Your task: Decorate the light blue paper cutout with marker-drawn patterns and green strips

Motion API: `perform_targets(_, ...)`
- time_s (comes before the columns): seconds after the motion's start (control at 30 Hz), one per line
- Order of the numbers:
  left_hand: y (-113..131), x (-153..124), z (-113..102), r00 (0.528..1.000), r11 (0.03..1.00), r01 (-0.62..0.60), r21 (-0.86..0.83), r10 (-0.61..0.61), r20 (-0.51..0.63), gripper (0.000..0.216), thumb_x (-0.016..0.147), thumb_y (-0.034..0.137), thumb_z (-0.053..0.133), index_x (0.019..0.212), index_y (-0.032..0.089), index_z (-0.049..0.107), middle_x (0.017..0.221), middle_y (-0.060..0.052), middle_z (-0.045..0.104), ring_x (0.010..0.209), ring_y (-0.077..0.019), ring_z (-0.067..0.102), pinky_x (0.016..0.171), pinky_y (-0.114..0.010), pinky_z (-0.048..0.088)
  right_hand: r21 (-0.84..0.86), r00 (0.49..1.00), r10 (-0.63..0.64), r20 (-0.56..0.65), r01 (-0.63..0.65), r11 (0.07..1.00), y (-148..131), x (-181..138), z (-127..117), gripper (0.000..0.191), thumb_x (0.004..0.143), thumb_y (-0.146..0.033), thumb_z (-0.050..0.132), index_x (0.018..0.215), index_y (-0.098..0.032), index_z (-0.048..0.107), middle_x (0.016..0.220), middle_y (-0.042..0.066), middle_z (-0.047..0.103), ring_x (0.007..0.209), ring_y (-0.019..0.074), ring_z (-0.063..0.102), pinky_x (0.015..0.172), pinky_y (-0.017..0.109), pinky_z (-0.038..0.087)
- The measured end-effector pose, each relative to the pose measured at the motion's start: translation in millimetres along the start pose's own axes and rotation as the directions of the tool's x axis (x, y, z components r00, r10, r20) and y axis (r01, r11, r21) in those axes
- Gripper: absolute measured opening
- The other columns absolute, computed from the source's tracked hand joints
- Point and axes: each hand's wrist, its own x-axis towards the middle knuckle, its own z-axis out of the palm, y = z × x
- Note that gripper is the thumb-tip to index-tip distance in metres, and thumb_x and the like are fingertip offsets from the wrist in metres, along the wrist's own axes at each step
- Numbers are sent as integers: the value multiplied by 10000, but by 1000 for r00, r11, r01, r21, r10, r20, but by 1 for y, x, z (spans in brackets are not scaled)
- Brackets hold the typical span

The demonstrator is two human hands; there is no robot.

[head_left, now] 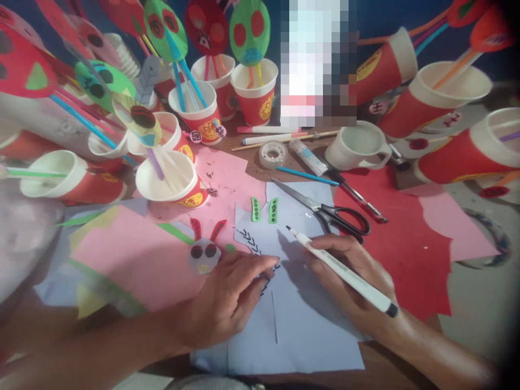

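Note:
My right hand (353, 276) grips a white marker (345, 271) with a black tip, which points up and left just above a light blue sheet (309, 336). My left hand (231, 298) rests on the sheet's left part, thumb and forefinger curved and apart, with nothing visible between them. Black slanted strokes (252, 241) run down the paper and pass partly under the left fingertips. Two small green strips (273, 210) with dark circles lie above. Beside the left hand is a grey paper face (204, 259) with red ears and dark eyes.
Black-handled scissors (341, 216) lie beyond the right hand, near a tape roll (273, 155), a glue tube (309, 157) and a white mug (357, 143). Red paper cups (254, 95) with paper faces on straws line the back and sides. Pink paper (134, 254) and red paper (418, 244) flank the sheet.

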Motion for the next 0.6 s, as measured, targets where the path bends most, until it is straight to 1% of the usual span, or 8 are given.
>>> perform_targets(0.13, 2, 2, 1, 1000, 996, -15, 83, 13, 23, 352, 911, 43, 418, 1224, 190, 484, 956, -45, 662, 869, -153, 618, 787, -289, 506, -11, 1000, -12, 0, 12, 1000, 2, -1, 0, 141, 880, -261, 570, 1020, -248, 556, 810, -8, 684, 642, 141, 675, 544, 219, 524)
perform_targets(0.23, 2, 2, 0, 999, 994, -24, 104, 19, 49, 364, 899, 27, 411, 1216, 184, 493, 981, -47, 643, 902, -153, 610, 826, -294, 501, -16, 1000, -3, 6, 3, 1000, 2, 0, 1, 145, 882, -277, 575, 1021, -236, 569, 818, -5, 688, 647, 139, 677, 527, 215, 518)
perform_targets(0.33, 2, 1, 0, 999, 996, -38, 77, 35, 40, 385, 878, 8, 423, 1217, 177, 491, 992, -53, 622, 925, -157, 593, 850, -305, 490, 6, 1000, 18, 3, -18, 1000, 0, 1, 1, 146, 877, -284, 581, 1014, -234, 576, 791, -5, 690, 624, 142, 675, 492, 213, 512)
perform_targets(0.4, 3, 0, -3, 999, 998, -50, 28, 49, 14, 369, 867, 40, 469, 1211, 174, 489, 978, -58, 616, 903, -166, 583, 827, -319, 496, 41, 999, 33, -15, -32, 999, -1, 1, 2, 145, 869, -280, 590, 1005, -229, 582, 769, -8, 681, 586, 134, 661, 475, 209, 509)
perform_targets(0.5, 8, 1, -14, 994, 993, -108, -52, 106, -33, 360, 853, 89, 501, 1204, 165, 486, 898, -56, 607, 819, -176, 574, 782, -355, 513, 135, 998, 48, -51, -41, 990, -1, 0, 3, 154, 867, -268, 594, 1015, -227, 579, 774, -6, 684, 575, 123, 651, 469, 198, 509)
perform_targets(0.57, 14, 1, -26, 985, 985, -163, -57, 159, -72, 335, 844, 69, 478, 1165, 159, 510, 809, -36, 591, 749, -169, 564, 755, -368, 516, 200, 996, 39, -83, -22, 980, -1, -1, 5, 159, 891, -266, 562, 1046, -235, 573, 812, 2, 701, 630, 127, 668, 529, 210, 538)
perform_targets(0.6, 17, 1, -33, 987, 990, -142, -23, 140, -76, 310, 838, 45, 471, 1114, 172, 530, 793, -24, 594, 752, -167, 568, 762, -365, 512, 218, 995, 35, -95, -13, 976, -1, -2, 5, 161, 907, -262, 537, 1063, -242, 571, 817, 0, 705, 655, 129, 674, 569, 223, 551)
